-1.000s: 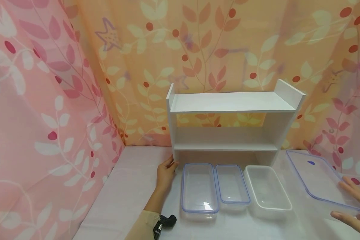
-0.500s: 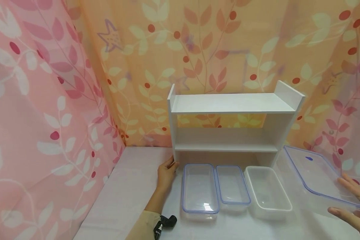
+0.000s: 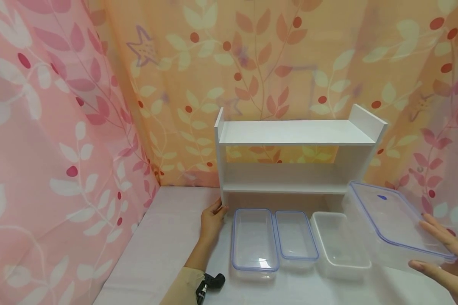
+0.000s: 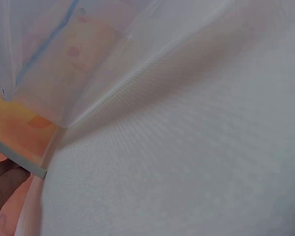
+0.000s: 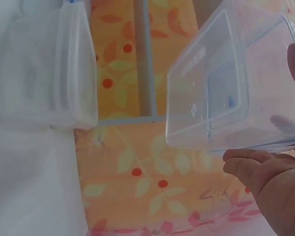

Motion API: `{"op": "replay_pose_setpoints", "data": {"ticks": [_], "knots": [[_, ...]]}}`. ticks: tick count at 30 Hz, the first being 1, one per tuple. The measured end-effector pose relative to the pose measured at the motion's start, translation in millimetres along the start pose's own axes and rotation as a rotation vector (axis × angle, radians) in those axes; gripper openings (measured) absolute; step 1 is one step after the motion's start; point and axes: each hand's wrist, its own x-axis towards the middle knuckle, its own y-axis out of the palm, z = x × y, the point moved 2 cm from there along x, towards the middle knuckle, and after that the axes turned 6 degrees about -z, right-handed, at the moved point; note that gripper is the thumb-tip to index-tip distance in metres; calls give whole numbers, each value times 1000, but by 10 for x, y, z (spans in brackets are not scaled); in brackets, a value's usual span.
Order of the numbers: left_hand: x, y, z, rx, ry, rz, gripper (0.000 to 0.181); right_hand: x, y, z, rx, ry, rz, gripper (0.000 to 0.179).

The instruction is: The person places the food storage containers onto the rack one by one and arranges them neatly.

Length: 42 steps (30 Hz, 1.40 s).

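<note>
My right hand (image 3: 448, 258) grips a large clear plastic food container (image 3: 398, 216) by its near right end. Its lid has a blue rim, and the container is held up off the table. In the right wrist view, the fingers (image 5: 253, 169) lie along one side of the container (image 5: 206, 93), with the thumb on the opposite side. My left hand (image 3: 211, 218) holds the lower left side panel of a white two-tier shelf (image 3: 295, 132); the left wrist view has its fingers (image 4: 7, 182) at the panel's edge (image 4: 19, 162).
Before the shelf stand two blue-rimmed lidded containers, a larger one (image 3: 255, 239) and a smaller one (image 3: 296, 235). Right of them is a clear container (image 3: 341, 241) with a whitish rim. A white cloth covers the table (image 3: 152, 250); patterned curtains (image 3: 175, 84) hang behind and at the sides.
My right hand has raised the large container and brought it leftward, nearer the shelf and partly over the whitish-rimmed container. The left hand stays on the shelf panel.
</note>
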Motion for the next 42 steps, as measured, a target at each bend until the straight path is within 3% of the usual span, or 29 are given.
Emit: {"op": "replay_pose_setpoints", "data": {"ticks": [12,20,23,26,31,42], "knots": [[-10,5,-19,11,-19,1,44,132,261,251,157,-33,43,83],[-103,-20,-309,-18,-16,53,45,203,364,357,103,16,61,82],[-81,-10,-243,8,-9,30,44,239,397,393,88,44,84,81],[-42,2,-107,20,0,-6,43,266,434,444,-6,66,65,80],[-29,-3,-68,30,-10,-9,44,289,509,542,-263,102,5,80],[-5,7,4,39,6,-23,42,464,710,824,-482,59,10,82]]}}
